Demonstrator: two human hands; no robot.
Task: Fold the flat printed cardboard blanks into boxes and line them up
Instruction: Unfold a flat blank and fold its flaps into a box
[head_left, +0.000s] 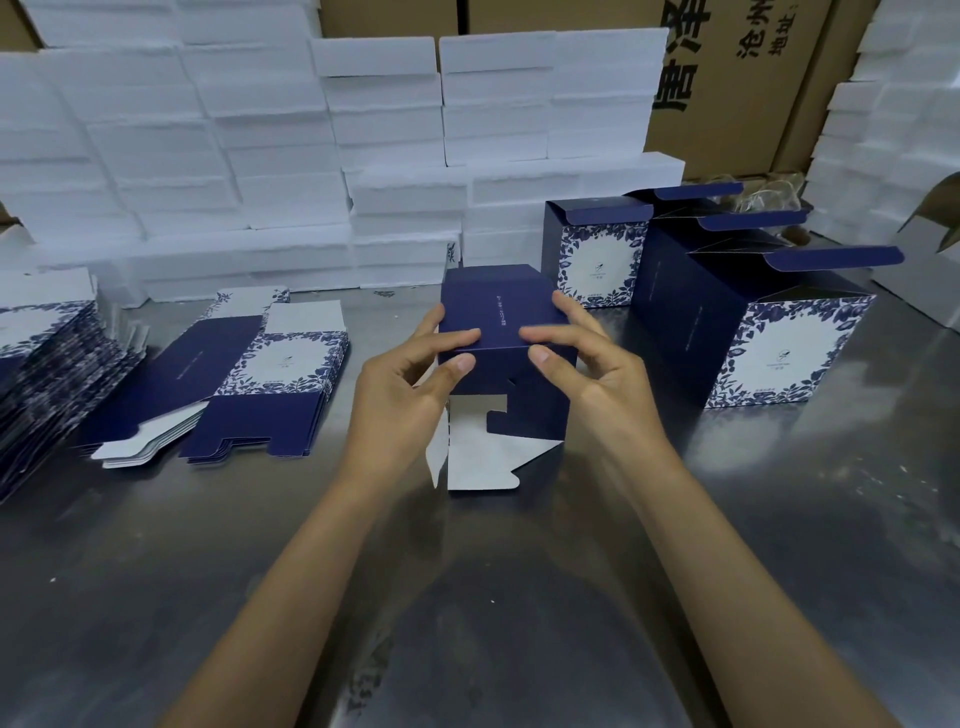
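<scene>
On the steel table (156, 571), reading from left to right: at the far left edge sits a slumped heap of flat printed blanks (47, 374), and just beside it a smaller fanned stack of blanks (244, 379) lies face up, blue with a white floral panel. At the centre, a person holds a half-formed box (506, 338) between both hands, slightly above the table and directly in front of the body. The left hand (410, 384) grips its left side, fingers curled over the top panel and thumb pressed on the near face. The right hand (587, 364) mirrors it on the right side, fingers over the top and thumb on the near face. The box lies on its side with its long axis running away from the person, so its open bottom end faces them; the white-backed bottom flaps (483, 452) hang loose below the thumbs, not yet tucked. Both hands are equally near, and the flaps lie toward the wrists, so closing them would likely mean folding inward from that near end. To the right stand three finished boxes (763, 343) in a row receding from the viewer, top lids open, touching or nearly so. White foam blocks (260, 156) are stacked behind everything.
</scene>
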